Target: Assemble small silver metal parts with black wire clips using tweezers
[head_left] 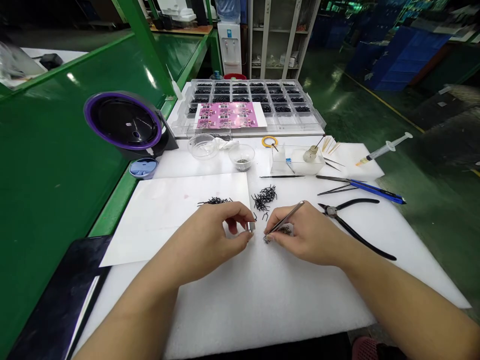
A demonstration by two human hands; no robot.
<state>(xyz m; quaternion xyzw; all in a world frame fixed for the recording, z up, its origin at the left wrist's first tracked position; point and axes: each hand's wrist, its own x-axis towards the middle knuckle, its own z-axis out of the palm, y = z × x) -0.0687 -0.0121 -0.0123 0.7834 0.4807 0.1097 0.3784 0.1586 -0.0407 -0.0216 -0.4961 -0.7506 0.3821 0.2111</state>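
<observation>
My left hand (pixel 215 235) pinches a small silver metal block (pixel 250 226) between thumb and fingers, just above the white foam mat (pixel 262 300). My right hand (pixel 303 235) grips silver tweezers (pixel 285 219) like a pen, tips pointing down-left at tiny black parts (pixel 283 230) beside the block. A heap of small black wire-like parts (pixel 264 196) lies just beyond both hands. A thinner scatter of the same black parts (pixel 215 201) rests on a white paper sheet (pixel 168 215) to the left.
Black-handled pliers (pixel 352 220), a blue pen (pixel 375 190) and spare tweezers (pixel 333 189) lie to the right. Behind are small clear dishes (pixel 242 156), a clear tray (pixel 298 161), a syringe (pixel 384 149), a compartment box (pixel 249 102) with a pink label sheet (pixel 227 115), and a purple-rimmed black device (pixel 125 122).
</observation>
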